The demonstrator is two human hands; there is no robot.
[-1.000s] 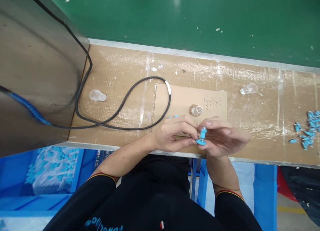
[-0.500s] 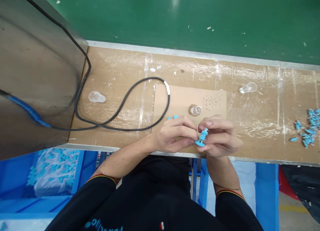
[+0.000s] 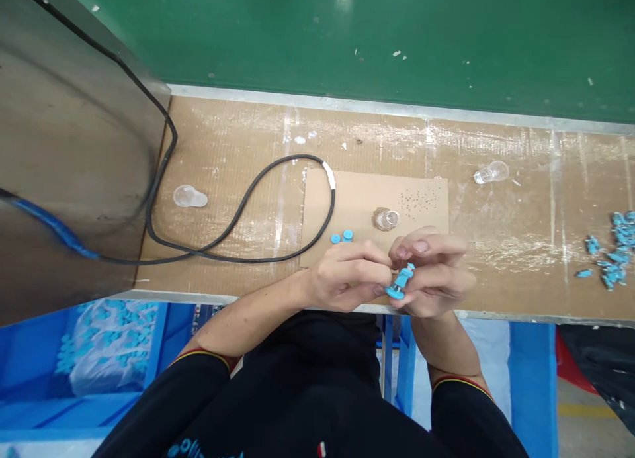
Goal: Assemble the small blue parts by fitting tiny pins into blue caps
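Note:
A small light-blue plastic figurine (image 3: 403,278) on a round base is held between my two hands, tilted, over the table's front edge. My left hand (image 3: 350,276) is closed, with thumb and fingertips pinching at the base end. From the other side my right hand (image 3: 434,273) is closed round the figurine's body and upper part. Just beyond my left hand lie small round blue pieces (image 3: 336,238) on a flat cardboard sheet (image 3: 367,186). A clear plastic piece (image 3: 385,218) stands on that sheet beyond my fingers.
A black cable (image 3: 248,257) loops across the left of the cardboard-covered table. Clear bulb-shaped pieces lie left (image 3: 189,196) and right (image 3: 492,172). Several blue figurines (image 3: 618,253) are heaped at the far right. Below left is a blue bin (image 3: 161,339) with blue parts; a metal box (image 3: 74,147) stands left.
The figurine has tilted further and dropped slightly, both hands still on it. The round blue pieces beyond my left hand show more fully.

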